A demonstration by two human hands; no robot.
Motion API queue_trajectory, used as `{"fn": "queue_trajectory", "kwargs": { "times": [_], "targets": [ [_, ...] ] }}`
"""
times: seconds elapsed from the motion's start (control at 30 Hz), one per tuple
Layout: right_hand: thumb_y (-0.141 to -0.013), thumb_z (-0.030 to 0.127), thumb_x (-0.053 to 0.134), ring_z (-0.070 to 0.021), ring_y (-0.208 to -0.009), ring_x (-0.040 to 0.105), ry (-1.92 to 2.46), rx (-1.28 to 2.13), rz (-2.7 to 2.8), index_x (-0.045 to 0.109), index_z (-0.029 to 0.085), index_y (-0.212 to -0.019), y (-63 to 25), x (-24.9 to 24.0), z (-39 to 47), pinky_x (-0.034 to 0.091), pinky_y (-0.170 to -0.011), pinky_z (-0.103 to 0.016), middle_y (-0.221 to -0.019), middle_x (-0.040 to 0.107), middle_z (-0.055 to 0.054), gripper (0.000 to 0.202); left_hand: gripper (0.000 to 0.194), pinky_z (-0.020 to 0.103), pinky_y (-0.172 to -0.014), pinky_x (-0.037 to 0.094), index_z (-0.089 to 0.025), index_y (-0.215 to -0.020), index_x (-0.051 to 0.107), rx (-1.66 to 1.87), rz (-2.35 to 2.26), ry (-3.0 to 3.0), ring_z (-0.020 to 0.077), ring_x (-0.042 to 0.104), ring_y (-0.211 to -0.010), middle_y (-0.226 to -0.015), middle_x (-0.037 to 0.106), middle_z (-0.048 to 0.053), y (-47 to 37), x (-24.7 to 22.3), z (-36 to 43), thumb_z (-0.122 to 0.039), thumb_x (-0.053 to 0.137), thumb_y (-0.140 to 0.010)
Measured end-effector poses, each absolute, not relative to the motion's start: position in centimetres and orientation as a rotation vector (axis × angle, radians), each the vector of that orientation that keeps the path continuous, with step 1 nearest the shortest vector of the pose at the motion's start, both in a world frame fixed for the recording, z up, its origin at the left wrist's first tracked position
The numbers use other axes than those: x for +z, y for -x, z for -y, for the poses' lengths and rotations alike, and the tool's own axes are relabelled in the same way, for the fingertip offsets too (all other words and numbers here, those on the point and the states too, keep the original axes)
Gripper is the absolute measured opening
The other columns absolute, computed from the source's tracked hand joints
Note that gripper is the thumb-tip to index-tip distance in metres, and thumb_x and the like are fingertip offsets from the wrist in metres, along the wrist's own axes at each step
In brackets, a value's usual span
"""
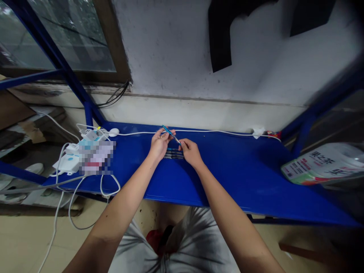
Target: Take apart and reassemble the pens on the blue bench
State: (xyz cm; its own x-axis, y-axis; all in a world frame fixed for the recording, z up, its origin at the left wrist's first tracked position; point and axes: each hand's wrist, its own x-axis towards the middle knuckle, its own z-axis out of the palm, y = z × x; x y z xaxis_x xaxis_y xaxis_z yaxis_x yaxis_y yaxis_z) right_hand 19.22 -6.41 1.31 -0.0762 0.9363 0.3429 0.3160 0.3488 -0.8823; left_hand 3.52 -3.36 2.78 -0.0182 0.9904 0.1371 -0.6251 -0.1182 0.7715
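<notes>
A slim blue and silver pen (pixel 172 134) slants between my two hands, above the blue shelf. My left hand (pixel 160 144) is closed around its upper, blue part. The fingers of my right hand (pixel 190 151) pinch the lower end. Just below, several similar pens (pixel 174 153) lie side by side on the shelf, partly hidden behind my hands.
White power strips and chargers (pixel 69 159) with tangled cables cover the shelf's left end. A white cord (pixel 216 131) runs along the back edge. At the right lies a large plastic bottle (pixel 321 165). Blue frame posts (pixel 61 57) rise beside the blue shelf (pixel 236 170).
</notes>
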Motion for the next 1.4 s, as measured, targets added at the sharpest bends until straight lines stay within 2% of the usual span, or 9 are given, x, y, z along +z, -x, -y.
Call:
{"fn": "queue_trajectory", "kwargs": {
  "times": [0.17, 0.37, 0.53, 0.7, 0.9, 1.03, 1.2, 1.3, 1.4],
  "targets": [
    [-0.099, 0.042, 0.049, -0.0188, -0.07, 0.063, 1.153, 0.73, 1.601, 0.068, 0.022, -0.094, -19.3, 1.0, 6.3, 0.047, -0.07, -0.031, -0.076, 0.07, -0.003, 0.028, 0.016, 0.038, -0.094, 0.053, -0.019, -0.097, 0.076, 1.579, -0.689, -0.843, 0.0188, 0.07, -0.092, -0.092, 0.073, 0.005, -3.6, 2.6, 3.3, -0.025, 0.083, -0.083],
    [-0.097, 0.049, 0.049, -0.0166, -0.059, 0.055, 1.141, 0.867, 1.565, 0.068, 0.022, -0.096, -19.4, 0.6, 5.9, 0.042, -0.059, -0.029, -0.067, 0.061, 0.0, 0.033, 0.021, 0.037, -0.092, 0.054, -0.015, -0.092, 0.077, 1.592, -0.666, -0.769, 0.0164, 0.07, -0.083, -0.084, 0.073, 0.005, -3.6, 2.2, 3.0, -0.02, 0.089, -0.075],
    [-0.094, 0.05, 0.057, -0.0168, -0.064, 0.059, 1.121, 0.9, 1.494, 0.069, 0.021, -0.097, -19.2, 0.6, 5.8, 0.048, -0.065, -0.031, -0.07, 0.064, 0.0, 0.032, 0.021, 0.038, -0.093, 0.054, -0.014, -0.089, 0.074, 1.597, -0.678, -0.769, 0.0172, 0.072, -0.085, -0.088, 0.073, 0.006, -3.5, 2.4, 3.2, -0.021, 0.089, -0.077],
    [-0.089, 0.051, 0.069, -0.0188, -0.076, 0.065, 0.863, 1.269, 1.174, 0.07, 0.021, -0.115, -19.5, 2.2, 6.2, 0.054, -0.073, -0.034, -0.082, 0.069, -0.003, 0.039, 0.02, 0.033, -0.091, 0.055, -0.016, -0.09, 0.072, 1.57, -0.626, -0.725, 0.0161, 0.072, -0.09, -0.091, 0.074, 0.004, -3.2, 2.6, 3.2, -0.021, 0.087, -0.079],
    [-0.099, 0.048, 0.056, -0.0215, -0.087, 0.066, 0.461, 1.684, 0.623, 0.071, 0.023, -0.113, -21.0, 4.1, 6.9, 0.059, -0.081, -0.038, -0.089, 0.069, -0.007, 0.032, 0.03, 0.023, -0.058, 0.045, -0.018, -0.09, 0.071, 1.463, -0.687, -0.847, 0.0105, 0.062, -0.061, -0.069, 0.066, -0.001, -3.5, 2.8, 3.5, -0.028, 0.092, -0.071],
    [-0.102, 0.039, 0.051, -0.0233, -0.094, 0.067, 0.366, 1.765, 0.473, 0.069, 0.025, -0.118, -21.2, 4.3, 7.2, 0.06, -0.083, -0.041, -0.097, 0.072, -0.008, 0.028, 0.028, 0.024, -0.056, 0.044, -0.018, -0.085, 0.071, 1.422, -0.67, -0.949, 0.0105, 0.059, -0.056, -0.064, 0.064, -0.001, -3.7, 3.0, 3.9, -0.029, 0.092, -0.069],
    [-0.1, 0.034, 0.051, -0.0235, -0.095, 0.066, 0.416, 1.753, 0.499, 0.07, 0.024, -0.108, -20.9, 3.8, 7.0, 0.058, -0.085, -0.042, -0.094, 0.071, -0.008, 0.023, 0.027, 0.025, -0.058, 0.045, -0.02, -0.089, 0.07, 1.388, -0.686, -0.967, 0.0116, 0.06, -0.057, -0.062, 0.063, -0.002, -3.5, 3.4, 4.2, -0.028, 0.089, -0.071],
    [-0.098, 0.032, 0.051, -0.0221, -0.089, 0.064, 0.42, 1.728, 0.495, 0.07, 0.023, -0.102, -20.8, 3.6, 6.7, 0.057, -0.082, -0.04, -0.089, 0.069, -0.007, 0.021, 0.029, 0.027, -0.058, 0.046, -0.018, -0.091, 0.071, 1.348, -0.691, -0.915, 0.0127, 0.06, -0.058, -0.065, 0.063, 0.001, -3.3, 3.7, 4.1, -0.044, 0.081, -0.082],
    [-0.095, 0.027, 0.051, -0.0204, -0.08, 0.06, 0.439, 1.701, 0.49, 0.067, 0.023, -0.094, -20.7, 3.4, 6.6, 0.055, -0.077, -0.039, -0.081, 0.064, -0.005, 0.017, 0.053, 0.03, -0.06, 0.049, -0.014, -0.093, 0.073, 1.301, -0.651, -0.838, 0.0152, 0.062, -0.061, -0.068, 0.065, 0.006, -2.9, 3.9, 3.9, -0.065, 0.059, -0.095]
  ]
}}
